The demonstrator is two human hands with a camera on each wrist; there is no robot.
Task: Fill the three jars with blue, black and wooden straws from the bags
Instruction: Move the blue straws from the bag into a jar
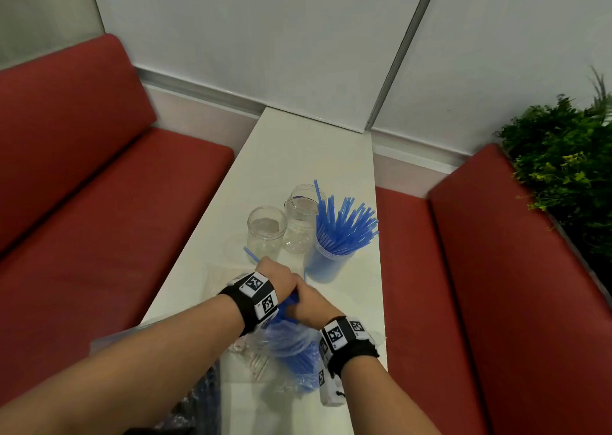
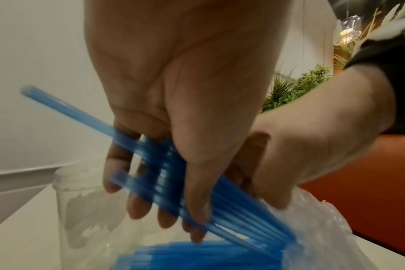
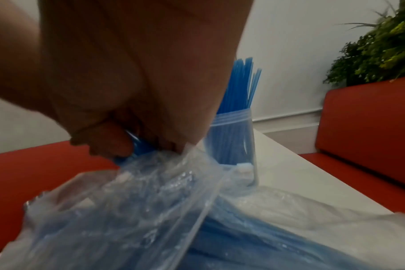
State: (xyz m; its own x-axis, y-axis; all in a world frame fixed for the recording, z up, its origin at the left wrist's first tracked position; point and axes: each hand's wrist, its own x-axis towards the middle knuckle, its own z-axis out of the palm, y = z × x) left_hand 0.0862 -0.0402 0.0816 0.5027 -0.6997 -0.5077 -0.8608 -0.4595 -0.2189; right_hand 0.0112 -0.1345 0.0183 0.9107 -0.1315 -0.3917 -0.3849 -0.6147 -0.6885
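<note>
Three clear jars stand on the white table. Two empty jars stand side by side. The right jar is packed with blue straws. My left hand grips a bunch of blue straws that sticks out of a clear plastic bag. My right hand pinches the mouth of that bag beside the left hand. In the right wrist view the full jar stands just behind my right hand.
A bag of dark straws lies at the table's near left edge. Another crumpled clear bag lies under my left forearm. Red bench seats flank the narrow table. A green plant stands at the far right.
</note>
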